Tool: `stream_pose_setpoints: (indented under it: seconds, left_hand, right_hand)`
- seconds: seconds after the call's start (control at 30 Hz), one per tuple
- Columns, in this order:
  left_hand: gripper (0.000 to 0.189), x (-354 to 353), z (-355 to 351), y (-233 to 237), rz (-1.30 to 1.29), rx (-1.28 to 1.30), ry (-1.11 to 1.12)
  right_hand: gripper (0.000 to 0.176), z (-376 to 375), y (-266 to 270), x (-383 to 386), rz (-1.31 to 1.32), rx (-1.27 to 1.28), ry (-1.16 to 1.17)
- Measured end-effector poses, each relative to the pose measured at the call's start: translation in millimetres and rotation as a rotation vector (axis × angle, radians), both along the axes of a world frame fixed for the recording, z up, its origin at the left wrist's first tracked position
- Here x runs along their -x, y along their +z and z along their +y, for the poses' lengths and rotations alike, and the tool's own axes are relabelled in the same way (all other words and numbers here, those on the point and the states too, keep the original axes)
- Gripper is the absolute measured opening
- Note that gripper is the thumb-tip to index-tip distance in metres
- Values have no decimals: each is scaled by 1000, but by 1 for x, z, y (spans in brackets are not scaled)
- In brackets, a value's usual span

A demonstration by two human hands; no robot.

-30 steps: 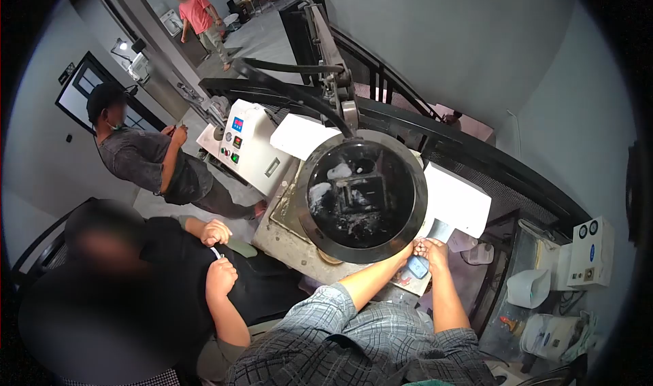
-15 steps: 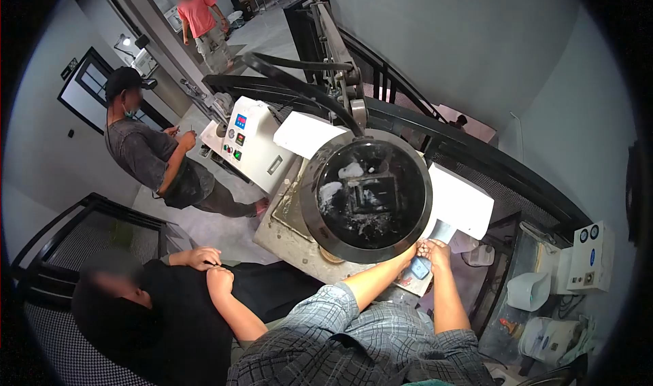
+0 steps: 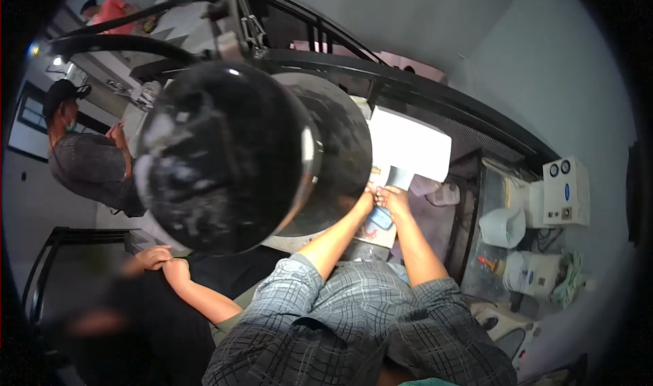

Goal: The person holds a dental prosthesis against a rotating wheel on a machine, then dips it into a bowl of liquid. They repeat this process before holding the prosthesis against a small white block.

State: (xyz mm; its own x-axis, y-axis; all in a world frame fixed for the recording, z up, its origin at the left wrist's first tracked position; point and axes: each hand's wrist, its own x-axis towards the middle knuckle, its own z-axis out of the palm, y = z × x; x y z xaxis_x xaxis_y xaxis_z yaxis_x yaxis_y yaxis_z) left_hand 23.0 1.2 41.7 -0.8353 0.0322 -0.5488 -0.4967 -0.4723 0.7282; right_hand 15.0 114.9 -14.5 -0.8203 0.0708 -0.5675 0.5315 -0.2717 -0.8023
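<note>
Reaching forward out of plaid sleeves, two bare forearms meet at the near edge of the grey bench (image 3: 292,233). The left hand (image 3: 365,201) and right hand (image 3: 394,199) sit knuckle to knuckle, fingers curled inward and bunched so that the tips meet. Whether they pinch anything between them is too small to tell. Just beneath the hands, at the bench edge, a small blue object (image 3: 381,218) lies on a printed sheet (image 3: 371,235).

Low on the left, a co-worker's hands (image 3: 165,259) rest close together. Above them, a large black round head (image 3: 224,158) on a dark hose hangs over the bench and hides most of its top. Just beyond the person's hands stands a white box (image 3: 411,144).

To the right, lower than the bench, a cluttered stand holds a white jug (image 3: 502,226) and a white tub (image 3: 537,274); their contents do not show. A green cloth (image 3: 570,277) is bunched beside the tub, and a white unit (image 3: 566,190) with two round dials stands behind the jug.

A black railing (image 3: 422,90) curves behind the bench before a plain grey wall (image 3: 544,59). At far left a person in a cap (image 3: 75,158) stands on the floor.
</note>
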Motion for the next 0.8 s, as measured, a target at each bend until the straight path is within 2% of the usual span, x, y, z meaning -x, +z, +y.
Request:
stream_pose_setpoints:
  seconds: [0.07,0.2,0.27,0.3,0.37,0.5,0.57,0.63,0.7,0.77,0.8]
  left_hand:
    - [16,0,3,-4,56,48,10]
    - [6,4,8,-22,53,99,12]
    - [4,5,9,-36,127,206,-20]
    - [4,5,8,-29,126,207,-21]
    - [6,4,5,-10,3,43,12]
    - [6,7,6,-40,16,18,21]
    - [5,8,7,-57,122,100,21]
    - [4,11,8,-71,105,154,-2]
    - [4,14,6,-71,81,182,-15]
    - [4,14,6,-76,108,180,15]
    - [5,15,6,-83,132,189,1]
  right_hand:
    - [6,3,-3,-1,-16,-5,1]
    - [8,7,-7,-2,-53,34,-29]
    - [9,8,-6,-2,-58,40,-22]
    - [9,7,-6,-1,-59,48,-16]
    - [9,6,-3,-1,-67,29,-16]
    - [10,3,2,-1,-81,-8,3]
    - [10,4,-2,-1,-86,11,10]
    - [11,6,-7,-1,-85,34,26]
    - [9,9,-12,-2,-85,84,-2]
    - [16,7,2,-4,-89,42,12]
    - [15,3,7,-4,-35,128,-30]
